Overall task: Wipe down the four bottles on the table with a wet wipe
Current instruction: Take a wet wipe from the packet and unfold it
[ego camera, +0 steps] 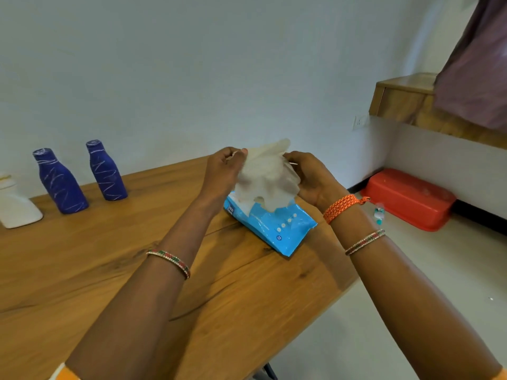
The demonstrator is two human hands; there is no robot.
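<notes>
**Wipe in hand, bottles not yet reached**

Head view: both hands hold one wet wipe (pixel 267 178) above the blue wipe pack (pixel 277 226) on the tabletop (pixel 82 270). The left hand (pixel 223 171) pinches its left edge, and the right hand (pixel 312 178) grips the right side, so each grip is closed on the wipe. The wipe's lower edge hangs right at the pack's opening; I cannot tell whether it is free. To do this well, spread it flat into a pad before carrying it over. The two blue bottles (pixel 82 179) and a white bottle (pixel 16 204) stand well apart, far left; a fourth is not in view.
</notes>
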